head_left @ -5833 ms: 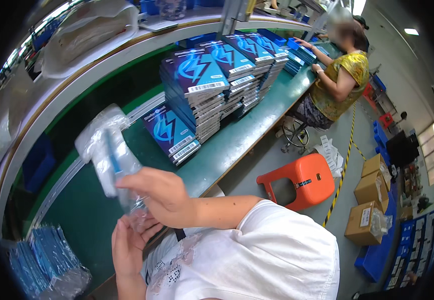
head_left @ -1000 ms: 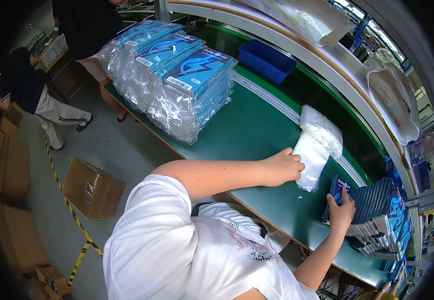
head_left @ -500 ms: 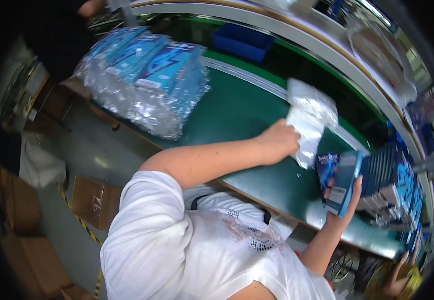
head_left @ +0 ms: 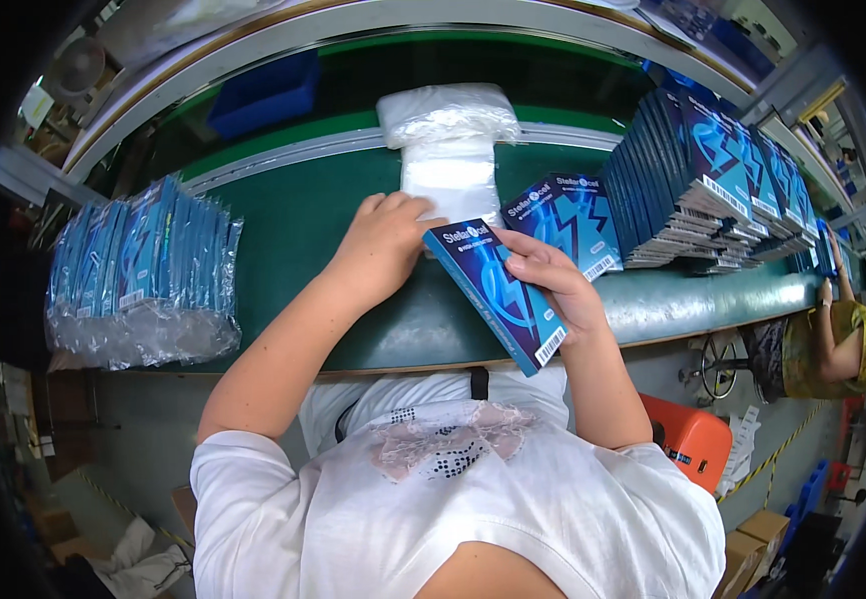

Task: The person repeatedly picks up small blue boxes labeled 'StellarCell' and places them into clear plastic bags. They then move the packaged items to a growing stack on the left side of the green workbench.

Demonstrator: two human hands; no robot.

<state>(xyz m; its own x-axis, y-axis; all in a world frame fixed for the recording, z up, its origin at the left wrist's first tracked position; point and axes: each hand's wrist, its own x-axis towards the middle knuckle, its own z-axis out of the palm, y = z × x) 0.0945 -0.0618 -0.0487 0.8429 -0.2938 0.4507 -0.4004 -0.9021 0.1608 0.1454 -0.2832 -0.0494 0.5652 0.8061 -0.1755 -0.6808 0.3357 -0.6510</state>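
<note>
My right hand point(head_left: 565, 290) grips a flat blue battery box point(head_left: 493, 295) with a lightning-like print, tilted above the green table's front part. My left hand point(head_left: 385, 245) has its fingers curled at the lower left edge of a stack of clear plastic bags point(head_left: 449, 180), close to the box's upper left corner. What its fingertips pinch is hidden. Just beyond the held box, two similar blue boxes point(head_left: 584, 225) lean against a tall row of stacked blue boxes point(head_left: 642, 190) on the right.
Bagged blue boxes point(head_left: 138, 270) stand in a row on the left of the green table point(head_left: 298, 200). A blue bin point(head_left: 265, 95) sits behind the metal rail. An orange stool point(head_left: 694, 439) is by my right side. Another person point(head_left: 837, 344) works at the far right.
My view has swung to the right. The box in my right hand has moved in front of the bags, its printed face now up. My left hand is now close beside it.
</note>
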